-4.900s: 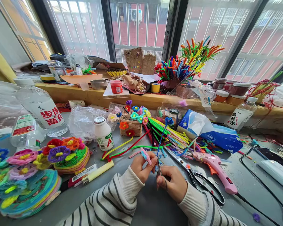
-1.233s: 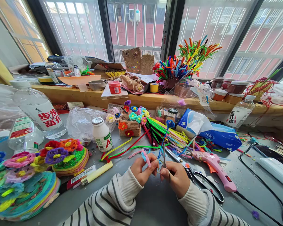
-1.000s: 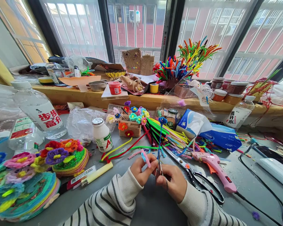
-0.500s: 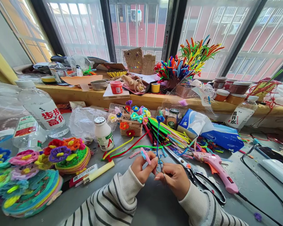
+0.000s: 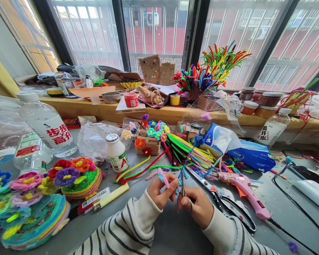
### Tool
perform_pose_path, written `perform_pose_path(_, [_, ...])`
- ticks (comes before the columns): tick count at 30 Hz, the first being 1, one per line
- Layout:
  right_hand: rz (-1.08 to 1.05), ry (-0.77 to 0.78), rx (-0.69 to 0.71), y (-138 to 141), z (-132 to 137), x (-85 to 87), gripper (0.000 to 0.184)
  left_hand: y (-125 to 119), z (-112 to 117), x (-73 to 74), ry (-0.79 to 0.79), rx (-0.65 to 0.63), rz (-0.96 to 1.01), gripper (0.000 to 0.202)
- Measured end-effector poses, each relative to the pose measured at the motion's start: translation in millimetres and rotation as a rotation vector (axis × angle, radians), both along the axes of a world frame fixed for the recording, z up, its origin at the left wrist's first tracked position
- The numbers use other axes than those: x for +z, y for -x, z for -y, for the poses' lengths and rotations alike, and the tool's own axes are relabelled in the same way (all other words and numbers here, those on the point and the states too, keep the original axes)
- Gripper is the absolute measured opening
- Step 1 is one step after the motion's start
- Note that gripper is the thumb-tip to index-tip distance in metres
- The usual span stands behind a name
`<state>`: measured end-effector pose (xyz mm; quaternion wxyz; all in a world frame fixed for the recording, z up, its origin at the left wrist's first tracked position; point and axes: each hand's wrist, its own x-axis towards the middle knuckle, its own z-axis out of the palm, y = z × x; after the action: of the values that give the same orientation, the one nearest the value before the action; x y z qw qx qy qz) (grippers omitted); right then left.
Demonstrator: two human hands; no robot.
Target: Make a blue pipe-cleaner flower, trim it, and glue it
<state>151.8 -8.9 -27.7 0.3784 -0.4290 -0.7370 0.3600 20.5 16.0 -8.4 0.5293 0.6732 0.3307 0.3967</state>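
Low in the middle of the head view, both hands meet over the grey table [image 5: 175, 233]. My left hand [image 5: 161, 189] is closed, pinching the base of a blue pipe cleaner stem [image 5: 187, 159] that ends in a small blue flower [image 5: 198, 140]; a pink pipe cleaner piece [image 5: 163, 177] sticks up from its fingers. My right hand [image 5: 198, 205] is closed on a thin metal tool [image 5: 183, 184], whose tip touches the stem's base. Large scissors [image 5: 223, 205] lie just right of my right hand.
A pink glue gun [image 5: 244, 191] with its cord lies to the right. Loose pipe cleaners [image 5: 191, 154], a small basket of flowers [image 5: 147, 140], a white bottle [image 5: 117, 152] and blue tissue packs [image 5: 250, 156] sit behind. Stacked pipe cleaner coasters [image 5: 34, 209] fill the left. A yellow lighter [image 5: 110, 196] lies near my left sleeve.
The blue stem has swung from upright to leaning right, its flower moving right. My right hand has shifted slightly, the metal tool now standing more upright at the stem's base. My left hand stays put.
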Motion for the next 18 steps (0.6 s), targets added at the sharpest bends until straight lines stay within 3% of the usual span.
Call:
perform_pose_path(5, [-0.029, -0.011, 0.006, -1.6, -0.4, 4.2, 0.064, -1.3, 1.1, 3.6, -0.067, 0.069, -0.039, 0.020])
perform_pose_path(12, [-0.177, 0.079, -0.043, -3.1, -1.9, -1.3, 0.058, 0.5, -4.0, -0.9, -0.286, 0.127, -0.149, 0.017])
perform_pose_path(18, [-0.478, 0.316, -0.281, -7.6, -10.6, -4.3, 0.031, 0.2, -3.2, -1.2, -0.321, 0.099, -0.188, 0.013])
